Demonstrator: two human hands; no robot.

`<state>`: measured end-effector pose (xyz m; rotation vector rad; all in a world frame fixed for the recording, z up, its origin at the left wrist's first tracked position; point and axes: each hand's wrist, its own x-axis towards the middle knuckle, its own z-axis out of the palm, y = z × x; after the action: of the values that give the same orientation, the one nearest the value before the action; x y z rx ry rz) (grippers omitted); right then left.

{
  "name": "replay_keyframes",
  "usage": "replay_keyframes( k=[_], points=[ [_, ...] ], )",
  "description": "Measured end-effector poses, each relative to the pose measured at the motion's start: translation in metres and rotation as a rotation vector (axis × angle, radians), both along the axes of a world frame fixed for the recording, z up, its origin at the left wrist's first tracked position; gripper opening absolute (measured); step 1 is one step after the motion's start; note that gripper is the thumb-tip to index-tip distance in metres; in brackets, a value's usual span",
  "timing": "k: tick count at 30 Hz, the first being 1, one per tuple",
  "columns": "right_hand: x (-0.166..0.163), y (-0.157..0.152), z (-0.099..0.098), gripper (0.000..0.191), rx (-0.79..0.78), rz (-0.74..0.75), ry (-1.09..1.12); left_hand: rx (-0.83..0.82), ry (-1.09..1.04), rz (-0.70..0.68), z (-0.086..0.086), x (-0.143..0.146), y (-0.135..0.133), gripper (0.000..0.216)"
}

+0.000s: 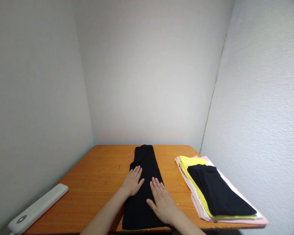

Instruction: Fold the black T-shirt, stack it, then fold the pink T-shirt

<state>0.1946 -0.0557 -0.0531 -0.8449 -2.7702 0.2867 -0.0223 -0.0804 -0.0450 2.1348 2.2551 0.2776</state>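
A long, narrow black garment (144,163) lies folded lengthwise down the middle of an orange wooden table (100,173). My left hand (132,182) rests flat on its left edge, fingers stretched out and apart. My right hand (162,199) lies flat on the cloth a little nearer to me, fingers also spread. Neither hand holds anything. The near end of the garment reaches the table's front edge between my forearms.
A stack of folded clothes (218,195) sits at the table's right side: pink at the bottom, then white, yellow, and a black piece on top. A white power strip (36,209) lies at the front left corner. Plain walls close in on three sides.
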Motion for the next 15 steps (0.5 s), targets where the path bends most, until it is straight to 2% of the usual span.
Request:
replay_keyframes(
  k=[4, 7, 10, 13, 15],
  points=[
    [0.025, -0.014, -0.003, 0.072, -0.036, 0.059, -0.036, -0.003, -0.008, 0.003, 0.000, -0.001, 0.001, 0.068],
    [0.038, -0.018, -0.008, 0.074, 0.035, 0.141, -0.034, -0.008, -0.014, -0.003, 0.002, 0.000, 0.000, 0.067],
    [0.046, -0.015, -0.023, 0.070, 0.244, 0.229, 0.008, -0.003, -0.025, -0.024, 0.005, 0.003, -0.004, 0.066],
    [0.046, -0.011, -0.051, 0.064, 0.505, 0.248, 0.089, 0.059, -0.055, -0.082, 0.007, -0.002, -0.011, 0.058],
    [0.044, -0.011, -0.072, 0.064, 0.617, 0.225, 0.138, 0.152, -0.082, -0.067, 0.008, -0.012, -0.013, 0.052]
  ],
)
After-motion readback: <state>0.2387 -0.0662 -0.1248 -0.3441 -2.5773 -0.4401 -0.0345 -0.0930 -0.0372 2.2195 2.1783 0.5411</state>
